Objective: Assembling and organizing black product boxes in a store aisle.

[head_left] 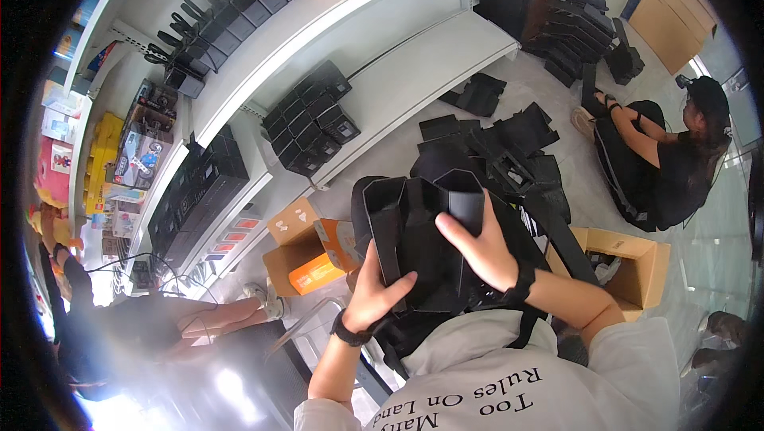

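Observation:
Above my lap I hold a black folded cardboard piece [387, 220] with upright walls on its left and right sides. My left hand [377, 291] is closed round the lower end of the left wall, thumb on the inner side. My right hand [482, 249] grips the right wall [463, 212], its thumb pointing inward across the front. The dark middle blends with my black clothing, so I cannot tell whether both walls belong to one piece. Just beyond lies a loose pile of black folded cardboard [509, 144] on the floor.
An open carton [649, 272] stands to the right, another carton [290, 232] with an orange box to the left. White shelves [430, 53] hold black boxes [310, 124]. A person [676, 144] sits at the right near stacked black pieces [577, 37]; another person [143, 327] is at the left.

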Motion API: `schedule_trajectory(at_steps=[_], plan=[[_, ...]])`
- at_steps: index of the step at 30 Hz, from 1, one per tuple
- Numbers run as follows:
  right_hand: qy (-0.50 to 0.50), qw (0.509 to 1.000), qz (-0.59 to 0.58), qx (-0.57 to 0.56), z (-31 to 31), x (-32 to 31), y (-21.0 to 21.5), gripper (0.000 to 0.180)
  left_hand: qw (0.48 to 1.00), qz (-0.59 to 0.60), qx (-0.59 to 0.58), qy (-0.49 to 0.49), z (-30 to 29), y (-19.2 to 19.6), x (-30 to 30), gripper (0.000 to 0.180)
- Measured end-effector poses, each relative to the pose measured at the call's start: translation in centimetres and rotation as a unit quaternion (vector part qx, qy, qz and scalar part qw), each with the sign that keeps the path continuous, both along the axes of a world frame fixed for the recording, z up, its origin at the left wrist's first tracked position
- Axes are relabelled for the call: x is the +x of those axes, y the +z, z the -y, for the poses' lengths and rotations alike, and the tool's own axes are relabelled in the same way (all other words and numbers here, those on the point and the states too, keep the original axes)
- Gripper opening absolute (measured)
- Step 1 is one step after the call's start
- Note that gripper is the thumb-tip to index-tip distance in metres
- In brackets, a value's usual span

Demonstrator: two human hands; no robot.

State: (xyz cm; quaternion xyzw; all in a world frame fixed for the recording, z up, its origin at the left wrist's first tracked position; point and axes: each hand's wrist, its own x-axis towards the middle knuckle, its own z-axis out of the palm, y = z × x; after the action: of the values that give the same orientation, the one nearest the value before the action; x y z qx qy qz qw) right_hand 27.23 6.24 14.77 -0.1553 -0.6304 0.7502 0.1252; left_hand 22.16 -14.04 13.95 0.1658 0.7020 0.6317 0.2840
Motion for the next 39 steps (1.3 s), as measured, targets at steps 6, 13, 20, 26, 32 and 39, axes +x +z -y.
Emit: schedule_trajectory(at_steps=[6, 13, 20, 26, 32, 39], plan=[[0.064, 0.995, -0.08, -0.014, -1.2, 1.2, 0.6, 0.062, 0.999, -0.023, -0.001, 0.033, -0.7, 0.2, 0.9, 0.055], [0.235, 0.945, -0.062, -0.219, -5.1, 0.5, -0.4, 0.068, 1.0, 0.028, -0.009, 0.003, 1.1, -0.6, 0.4, 0.068], [0.196, 0.957, -0.013, -0.213, -2.2, 0.8, -1.3, 0.034, 0.997, 0.076, 0.014, -0.018, 1.7, -2.3, 0.4, 0.072], [0.048, 0.959, -0.021, -0.278, 1.2, -0.4, -4.8, 0.032, 0.99, -0.082, -0.085, -0.072, -0.9, -0.5, 0.0, 0.088], [-0.057, 0.943, 0.036, -0.326, 2.5, -0.5, -5.5, 0.03, 0.979, -0.047, -0.147, -0.132, -2.0, -0.7, -1.7, 0.09], [0.056, 0.896, 0.042, -0.438, 0.3, 0.5, -4.5, 0.044, 0.983, 0.105, -0.065, -0.138, 0.1, -1.0, -2.6, 0.067]])
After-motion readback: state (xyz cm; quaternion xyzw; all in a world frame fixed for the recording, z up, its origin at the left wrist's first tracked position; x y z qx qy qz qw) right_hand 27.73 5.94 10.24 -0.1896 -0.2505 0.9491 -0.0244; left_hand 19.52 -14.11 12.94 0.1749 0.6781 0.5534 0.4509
